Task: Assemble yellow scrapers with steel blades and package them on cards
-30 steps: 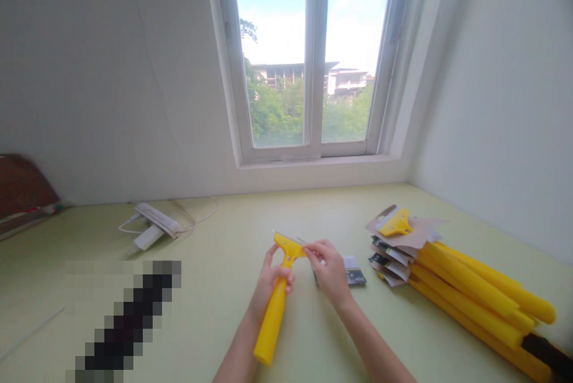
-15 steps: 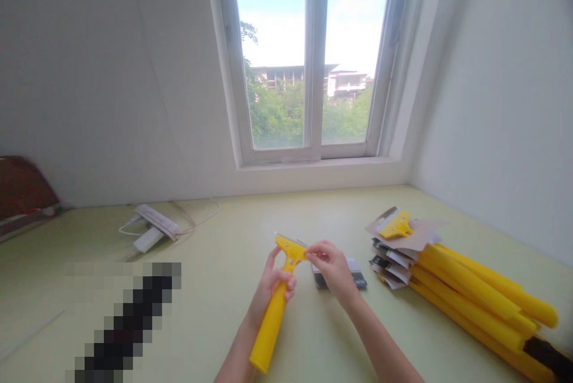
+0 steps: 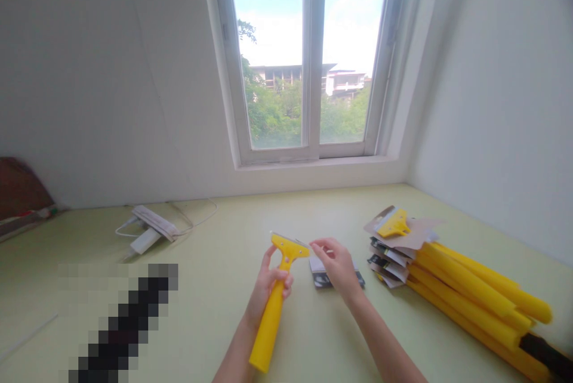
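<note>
A yellow scraper (image 3: 267, 326) with a wide head and a thin metal edge is held upright, its handle slanting down toward me. My left hand (image 3: 267, 287) wraps round its neck, one finger reaching up behind the head. At the head's right end, my right hand (image 3: 333, 261) has thumb and forefinger pinched together close to the metal edge. Whatever they pinch is too small to make out. Beneath and behind the right hand lies a flat dark-and-white package (image 3: 322, 280) on the table, partly covered.
A stack of yellow scrapers (image 3: 474, 293) with card sleeves lies at the right, one loose scraper head (image 3: 394, 225) on top. A white power strip (image 3: 154, 225) with cables sits at back left. A pixelated dark patch covers the left front. Behind the table (image 3: 201, 311) is a window (image 3: 313, 156).
My right hand has shifted slightly right, its fingertips moving from the front of the scraper's head out to its right end. The left hand keeps its grip on the scraper.
</note>
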`<state>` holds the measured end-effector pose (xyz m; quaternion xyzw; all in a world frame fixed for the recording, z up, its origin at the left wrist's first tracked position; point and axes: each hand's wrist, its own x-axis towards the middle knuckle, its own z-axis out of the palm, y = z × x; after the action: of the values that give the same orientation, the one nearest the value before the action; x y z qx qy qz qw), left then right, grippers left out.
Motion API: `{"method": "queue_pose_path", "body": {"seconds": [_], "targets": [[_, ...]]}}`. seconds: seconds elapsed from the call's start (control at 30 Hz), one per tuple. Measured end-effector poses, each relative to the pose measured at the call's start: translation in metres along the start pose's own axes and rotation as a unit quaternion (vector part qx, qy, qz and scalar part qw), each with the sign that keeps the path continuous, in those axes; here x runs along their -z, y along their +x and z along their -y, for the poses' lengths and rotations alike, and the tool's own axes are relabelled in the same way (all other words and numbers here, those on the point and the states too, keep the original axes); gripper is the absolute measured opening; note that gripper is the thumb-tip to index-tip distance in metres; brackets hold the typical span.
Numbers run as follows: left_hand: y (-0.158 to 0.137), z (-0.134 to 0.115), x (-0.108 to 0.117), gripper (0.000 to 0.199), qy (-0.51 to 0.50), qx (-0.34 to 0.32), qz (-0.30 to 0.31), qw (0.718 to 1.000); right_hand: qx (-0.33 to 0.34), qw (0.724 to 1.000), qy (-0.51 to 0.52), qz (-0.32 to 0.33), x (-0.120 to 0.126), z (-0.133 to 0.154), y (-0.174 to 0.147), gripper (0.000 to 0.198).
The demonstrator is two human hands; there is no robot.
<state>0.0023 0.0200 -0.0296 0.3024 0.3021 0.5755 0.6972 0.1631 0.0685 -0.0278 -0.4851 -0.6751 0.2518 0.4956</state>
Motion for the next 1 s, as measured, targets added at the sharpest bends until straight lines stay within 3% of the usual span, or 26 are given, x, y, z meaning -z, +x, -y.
{"method": "queue_pose_path", "body": {"seconds": [0.13, 0.27, 0.43, 0.6, 1.0], "targets": [[0.002, -0.001, 0.002, 0.079, 0.001, -0.008, -0.022, 1.0, 0.024, 0.97, -0.233, -0.057, 0.009, -0.012, -0.003, 0.02], [0.003, -0.001, 0.003, 0.079, -0.003, -0.023, -0.039, 0.999, -0.012, 0.949, -0.315, -0.023, 0.008, -0.019, -0.005, 0.013], [0.003, -0.001, 0.005, 0.08, 0.021, -0.052, -0.088, 0.995, -0.027, 0.962, -0.271, -0.018, 0.012, -0.007, -0.003, 0.02], [0.002, -0.004, 0.008, 0.078, 0.059, -0.07, -0.137, 0.986, 0.06, 0.987, -0.141, 0.047, 0.024, 0.008, -0.003, 0.015], [0.001, -0.004, 0.004, 0.081, 0.071, -0.068, -0.136, 0.986, 0.082, 0.988, -0.117, 0.053, 0.023, 0.008, -0.002, 0.015]]}}
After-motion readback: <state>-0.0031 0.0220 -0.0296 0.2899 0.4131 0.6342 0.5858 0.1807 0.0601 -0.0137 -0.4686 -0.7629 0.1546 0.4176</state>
